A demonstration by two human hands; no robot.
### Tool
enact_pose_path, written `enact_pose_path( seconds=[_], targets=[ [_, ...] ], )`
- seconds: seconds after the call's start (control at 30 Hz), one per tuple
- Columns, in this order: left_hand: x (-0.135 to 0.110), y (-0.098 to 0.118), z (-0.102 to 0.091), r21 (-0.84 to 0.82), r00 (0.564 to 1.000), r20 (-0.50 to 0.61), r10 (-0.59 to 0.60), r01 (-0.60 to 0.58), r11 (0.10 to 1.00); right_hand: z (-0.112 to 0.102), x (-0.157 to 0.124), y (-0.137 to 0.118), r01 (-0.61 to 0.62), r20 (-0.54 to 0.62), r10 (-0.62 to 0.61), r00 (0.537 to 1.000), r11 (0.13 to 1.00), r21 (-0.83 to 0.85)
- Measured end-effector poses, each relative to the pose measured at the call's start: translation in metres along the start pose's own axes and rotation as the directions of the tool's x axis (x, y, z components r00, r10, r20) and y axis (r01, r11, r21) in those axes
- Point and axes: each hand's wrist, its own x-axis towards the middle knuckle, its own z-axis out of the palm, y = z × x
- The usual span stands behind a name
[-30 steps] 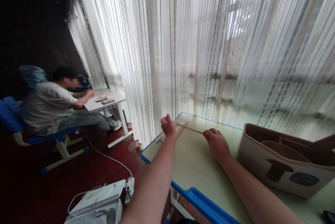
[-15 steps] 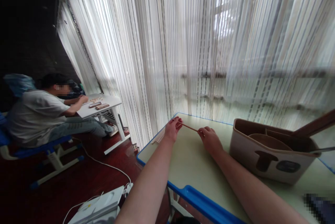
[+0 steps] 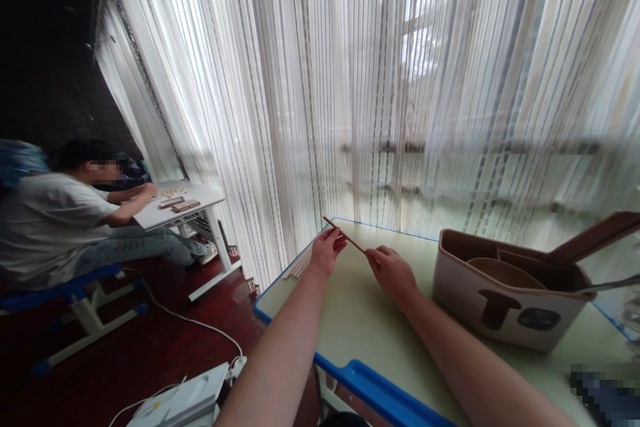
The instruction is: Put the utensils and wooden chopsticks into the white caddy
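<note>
My right hand (image 3: 393, 272) pinches the near end of a thin wooden stick (image 3: 345, 236), which slants up and to the left above the pale green table (image 3: 360, 320). My left hand (image 3: 327, 250) is beside the stick with its fingers curled loosely against it. Several more sticks (image 3: 296, 270) lie on the table's far left edge, just past my left hand.
A beige felt caddy (image 3: 505, 304) with wooden utensils stands on the table at the right. Striped sheer curtains hang behind. A seated person (image 3: 65, 214) works at a white desk (image 3: 175, 204) far left. A white device and cable lie on the dark floor.
My right hand lifted the stick off the pile, tilting its far end upward. My left hand drew back from the pile toward the stick. The camera view shifted slightly right.
</note>
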Motion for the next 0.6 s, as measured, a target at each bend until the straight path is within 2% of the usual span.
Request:
enact_pose_path(
  seconds=[0.1, 0.17, 0.33, 0.43, 0.6],
  targets=[
    [0.002, 0.001, 0.0, -0.065, 1.0, -0.009, -0.001, 0.0, 0.998, -0.001, 0.002, -0.006, -0.015, 0.015, 0.014, 1.0, 0.999, 0.05],
    [0.003, 0.001, 0.001, -0.093, 1.0, -0.001, 0.017, -0.017, 0.996, -0.001, 0.006, -0.01, -0.064, 0.047, 0.058, 0.997, 0.987, 0.144],
    [0.005, 0.003, 0.003, -0.109, 0.999, -0.004, 0.049, -0.049, 0.993, 0.002, 0.017, -0.018, -0.236, 0.218, 0.156, 0.963, 0.881, 0.411],
    [0.005, 0.003, 0.003, -0.109, 0.999, -0.022, 0.05, -0.052, 0.993, 0.006, 0.018, -0.019, -0.292, 0.256, 0.189, 0.948, 0.836, 0.465],
    [0.004, 0.003, 0.002, -0.096, 0.998, -0.026, 0.057, -0.059, 0.994, 0.013, 0.013, -0.017, -0.33, 0.249, 0.231, 0.941, 0.797, 0.506]
  ],
)
